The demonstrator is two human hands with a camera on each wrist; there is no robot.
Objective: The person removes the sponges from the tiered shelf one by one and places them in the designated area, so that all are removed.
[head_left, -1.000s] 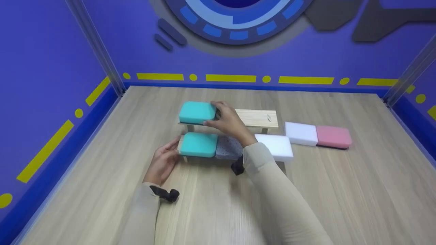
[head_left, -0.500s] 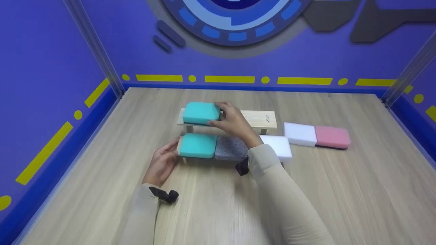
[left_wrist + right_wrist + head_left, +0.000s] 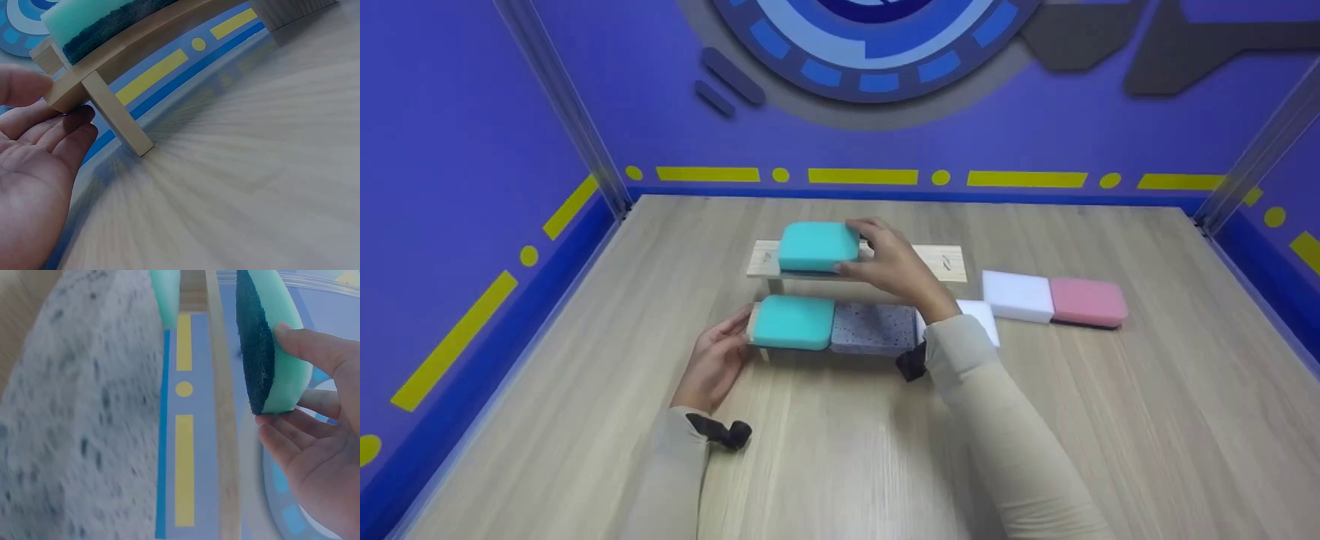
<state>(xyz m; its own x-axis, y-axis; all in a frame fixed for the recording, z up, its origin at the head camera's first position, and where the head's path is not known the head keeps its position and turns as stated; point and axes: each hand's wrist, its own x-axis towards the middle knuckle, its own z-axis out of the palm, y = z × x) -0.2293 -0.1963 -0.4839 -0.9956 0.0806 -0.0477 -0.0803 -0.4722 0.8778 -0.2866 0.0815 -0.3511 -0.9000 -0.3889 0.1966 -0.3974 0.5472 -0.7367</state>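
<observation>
My right hand (image 3: 898,264) pinches a teal sponge (image 3: 817,246) by its right end, thumb in front and fingers behind. In the right wrist view, a small gap separates the dark scouring pad (image 3: 256,349) of this sponge from the rear wooden shelf (image 3: 222,439). My left hand (image 3: 718,360) pinches the left end of the front wooden shelf (image 3: 70,90), thumb above and fingers beneath. On that front shelf lie a second teal sponge (image 3: 793,322), a grey speckled sponge (image 3: 874,327) and a white sponge (image 3: 981,319), which my right sleeve partly covers.
Right of the shelves, another white sponge (image 3: 1018,295) and a pink sponge (image 3: 1087,301) with a dark underside lie side by side on the wooden table (image 3: 825,465). Blue panels (image 3: 870,142) with yellow markings enclose the back and sides.
My right hand has carried the teal sponge rightward along the rear shelf, baring the shelf's left end. My left hand keeps its hold on the front shelf.
</observation>
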